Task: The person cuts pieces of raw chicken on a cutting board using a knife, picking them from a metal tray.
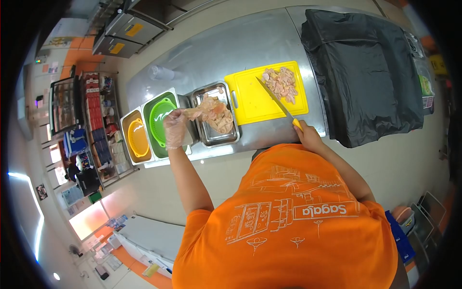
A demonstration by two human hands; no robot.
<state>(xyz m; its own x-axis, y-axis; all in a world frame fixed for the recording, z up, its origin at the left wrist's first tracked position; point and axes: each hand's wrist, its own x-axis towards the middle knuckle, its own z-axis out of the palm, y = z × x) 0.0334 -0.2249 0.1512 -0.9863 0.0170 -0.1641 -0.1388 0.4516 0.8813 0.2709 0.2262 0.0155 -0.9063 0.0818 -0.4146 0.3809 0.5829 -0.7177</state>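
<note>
My left hand [175,129], in a clear plastic glove, is closed on one end of a piece of raw chicken skin [195,113]. That piece stretches over the rim of a steel tray [221,140], toward more pale raw chicken [219,118] lying in it. My right hand [309,137] grips the yellow handle of a kitchen knife [278,102]. The knife's blade lies across a yellow cutting board [250,108], its tip pointing away from me. Beside the blade is a pile of cut raw chicken pieces [281,84].
Left of the tray stand a green basket [159,123] and a yellow basket [138,137], each in a steel pan. A clear plastic container [161,73] sits behind them on the steel table [207,48]. Black plastic sheeting [363,77] covers something bulky at the right.
</note>
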